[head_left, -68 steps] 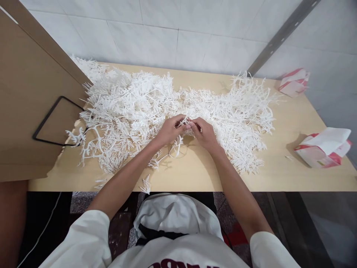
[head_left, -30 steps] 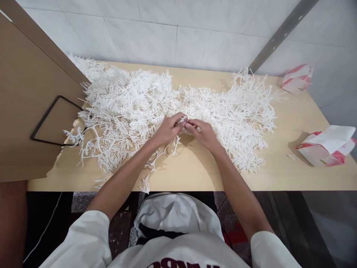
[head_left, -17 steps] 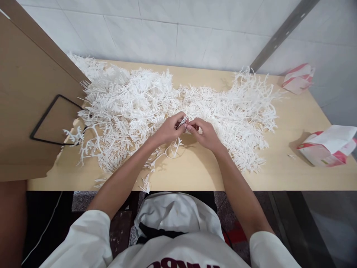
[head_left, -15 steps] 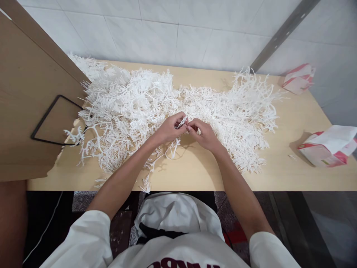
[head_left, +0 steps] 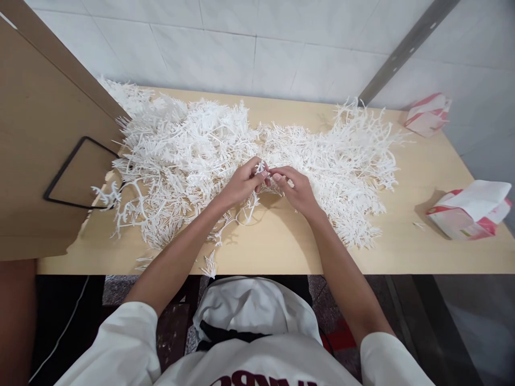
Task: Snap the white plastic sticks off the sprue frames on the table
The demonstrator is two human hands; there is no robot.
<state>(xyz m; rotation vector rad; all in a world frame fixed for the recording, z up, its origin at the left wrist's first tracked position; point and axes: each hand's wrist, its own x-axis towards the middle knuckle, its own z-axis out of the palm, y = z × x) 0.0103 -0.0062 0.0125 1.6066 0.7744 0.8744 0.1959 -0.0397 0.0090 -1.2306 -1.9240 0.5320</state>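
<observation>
My left hand (head_left: 244, 182) is closed around a white branched plastic sprig (head_left: 260, 166), whose forked tips poke out above the fingers. Close beside it, my right hand (head_left: 295, 187) pinches with thumb and index finger near the sprig's end; whatever lies between those fingertips is too small to make out. A large heap of white sprigs (head_left: 193, 139) spreads behind and left of my hands. Another pile of white sprigs (head_left: 341, 166) lies to the right. Below my left hand, a looping white stem (head_left: 245, 214) rests on the table.
A cardboard box (head_left: 48, 123) with a black wire frame (head_left: 64, 166) stands at the left edge of the wooden table (head_left: 277, 252). Two red-and-white paper packets (head_left: 469, 212) sit on the right. A tiled wall (head_left: 225, 53) and a metal post (head_left: 402, 53) rise behind.
My right hand has turned slightly, its index finger now stretched toward the left fingertips. The sprig in my left hand has shifted a little upward.
</observation>
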